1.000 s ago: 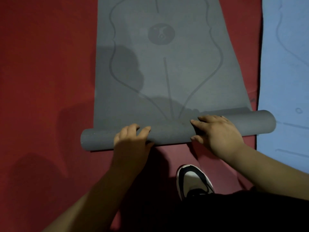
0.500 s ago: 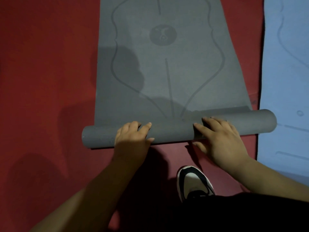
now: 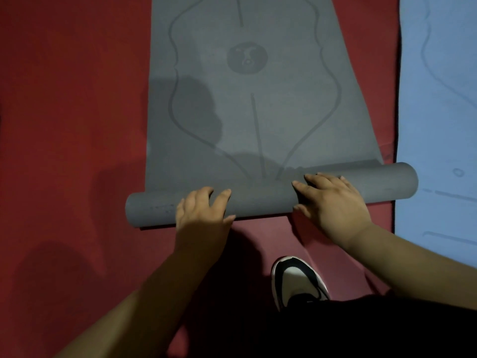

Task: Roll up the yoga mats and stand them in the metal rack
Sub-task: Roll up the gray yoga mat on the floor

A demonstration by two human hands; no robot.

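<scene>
A grey yoga mat with a line pattern and a round emblem lies spread on the red floor, running away from me. Its near end is wound into a roll that lies crosswise. My left hand holds the left part of the roll, fingers curled over the top and thumb on the near side. My right hand holds the right part, fingers over the top and thumb low against the near side. The metal rack is out of view.
A blue yoga mat lies flat along the right edge, close beside the grey roll's right end. Red floor covering spreads to the left. My black-and-white shoe stands just behind the roll.
The roll has turned a little way forward along the grey mat. Both hands have stayed on it, shifting their hold slightly.
</scene>
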